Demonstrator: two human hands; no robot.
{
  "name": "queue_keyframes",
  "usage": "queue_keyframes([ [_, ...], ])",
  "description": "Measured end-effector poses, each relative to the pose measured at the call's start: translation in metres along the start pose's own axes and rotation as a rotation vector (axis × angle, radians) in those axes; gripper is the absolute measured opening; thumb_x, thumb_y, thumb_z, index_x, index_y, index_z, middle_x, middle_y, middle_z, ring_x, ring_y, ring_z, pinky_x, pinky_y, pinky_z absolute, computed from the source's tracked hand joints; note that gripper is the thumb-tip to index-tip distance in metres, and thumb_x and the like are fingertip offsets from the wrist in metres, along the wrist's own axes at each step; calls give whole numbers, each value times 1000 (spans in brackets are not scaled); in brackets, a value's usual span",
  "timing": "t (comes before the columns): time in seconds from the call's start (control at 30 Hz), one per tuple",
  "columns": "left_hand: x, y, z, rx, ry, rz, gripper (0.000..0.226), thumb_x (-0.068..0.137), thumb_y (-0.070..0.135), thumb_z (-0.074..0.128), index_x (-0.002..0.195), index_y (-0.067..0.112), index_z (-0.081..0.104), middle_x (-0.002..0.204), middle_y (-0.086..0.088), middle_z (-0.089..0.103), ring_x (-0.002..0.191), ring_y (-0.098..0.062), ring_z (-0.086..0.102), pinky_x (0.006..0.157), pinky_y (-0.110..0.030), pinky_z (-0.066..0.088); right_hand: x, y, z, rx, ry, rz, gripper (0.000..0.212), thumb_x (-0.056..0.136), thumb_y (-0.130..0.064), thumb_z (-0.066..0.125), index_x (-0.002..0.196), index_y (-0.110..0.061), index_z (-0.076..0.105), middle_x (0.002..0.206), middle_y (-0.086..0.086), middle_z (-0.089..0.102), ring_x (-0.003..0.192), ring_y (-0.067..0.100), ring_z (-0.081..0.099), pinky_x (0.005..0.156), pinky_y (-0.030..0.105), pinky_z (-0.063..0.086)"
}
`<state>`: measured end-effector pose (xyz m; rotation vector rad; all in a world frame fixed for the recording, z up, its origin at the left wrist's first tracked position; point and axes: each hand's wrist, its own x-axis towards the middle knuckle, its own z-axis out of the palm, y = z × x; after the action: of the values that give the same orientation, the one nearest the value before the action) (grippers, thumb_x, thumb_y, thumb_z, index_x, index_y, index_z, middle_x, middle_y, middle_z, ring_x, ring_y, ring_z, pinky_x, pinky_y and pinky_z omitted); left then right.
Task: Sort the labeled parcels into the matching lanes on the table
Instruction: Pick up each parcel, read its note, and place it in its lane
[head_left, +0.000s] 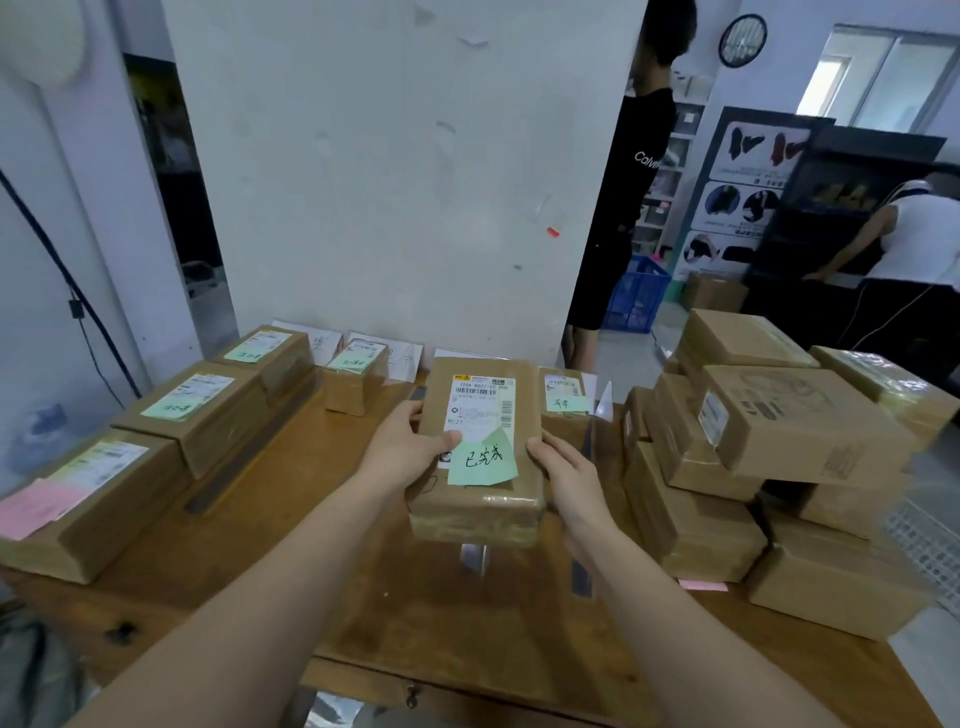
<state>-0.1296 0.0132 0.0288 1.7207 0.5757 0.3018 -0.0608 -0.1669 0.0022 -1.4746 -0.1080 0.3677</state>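
The left hand (415, 441) and the right hand (563, 467) hold a brown cardboard parcel (480, 499) between them, one on each side. Both hands grip it, with the left thumb lying on top. The parcel is up in the air over the middle of the brown wooden worktop (291, 545), tipped so its top faces the person. I think that is so the white printed label (480, 402) and the green paper note (483, 460) with handwriting can be read.

On the left, three brown boxes in a row (197, 410) lie flat with their notes facing up, so it looks like a lane. On the right, a messy pile of brown boxes (769, 457) probably waits to be sorted. The parcel is not yet in any lane.
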Motion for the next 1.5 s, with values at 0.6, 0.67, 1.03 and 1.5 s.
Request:
queue_keyframes([
  [0.6,156,-2,15,123,105,-56,48,91,18,66,134,14,46,129,-4,61,94,-16,60,75,-29,53,153,-8,40,-315,-17,65,31,101,-30,52,128,-14,54,117,1,64,98,12,64,76,27,55],
  [0.67,174,-7,14,152,81,-71,46,90,18,66,133,15,48,127,-3,62,98,-19,64,85,-36,55,167,-5,46,-341,-21,87,33,102,-35,49,126,-13,54,108,-4,64,90,6,61,67,22,50],
  [1.03,266,-43,15,245,-53,-141,51,92,17,64,139,15,45,131,-5,61,111,-24,62,92,-40,53,241,21,85,-438,-19,231,45,91,-50,60,120,-16,59,107,-3,70,96,12,67,76,27,57],
  [1.5,339,-88,25,347,-173,-171,36,93,16,62,127,18,50,130,-5,61,114,-24,62,59,-18,46,300,58,101,-552,101,312,26,104,-26,45,123,-17,61,112,-3,66,104,16,63,72,24,52],
])
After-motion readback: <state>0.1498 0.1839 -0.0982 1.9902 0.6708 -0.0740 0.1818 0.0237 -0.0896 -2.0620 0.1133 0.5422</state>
